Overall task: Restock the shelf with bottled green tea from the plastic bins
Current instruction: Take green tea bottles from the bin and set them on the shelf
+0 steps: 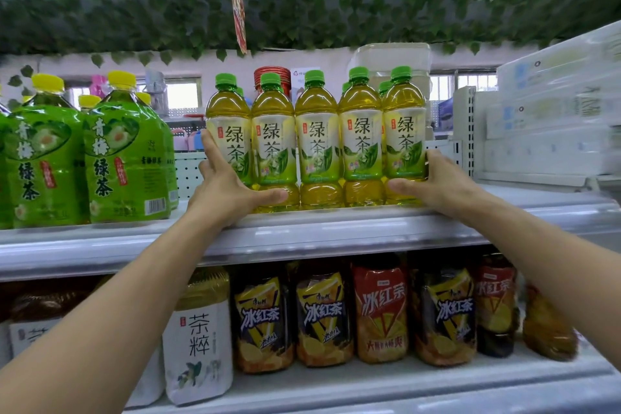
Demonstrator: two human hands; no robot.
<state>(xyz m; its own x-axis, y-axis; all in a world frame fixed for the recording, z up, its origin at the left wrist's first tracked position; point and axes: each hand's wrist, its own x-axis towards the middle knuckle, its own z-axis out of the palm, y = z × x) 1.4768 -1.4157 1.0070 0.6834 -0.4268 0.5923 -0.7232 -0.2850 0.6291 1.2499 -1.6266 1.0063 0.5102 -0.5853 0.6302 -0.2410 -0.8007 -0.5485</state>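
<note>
Five tea bottles stand in a row at the shelf front. The left hand and right hand, fingers spread flat, bracket the row's ends, likely squaring it up.

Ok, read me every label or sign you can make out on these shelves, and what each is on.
"绿茶": front-row green tea bottles, top shelf.
"青梅绿茶": big green jugs, top shelf left.
"冰红茶": dark and yellow bottles and red bottle, lower shelf.
"茶粹": white-labelled bottle, lower shelf.
Red hanging sign, barcode digits, small print: too blurred to read.
</note>
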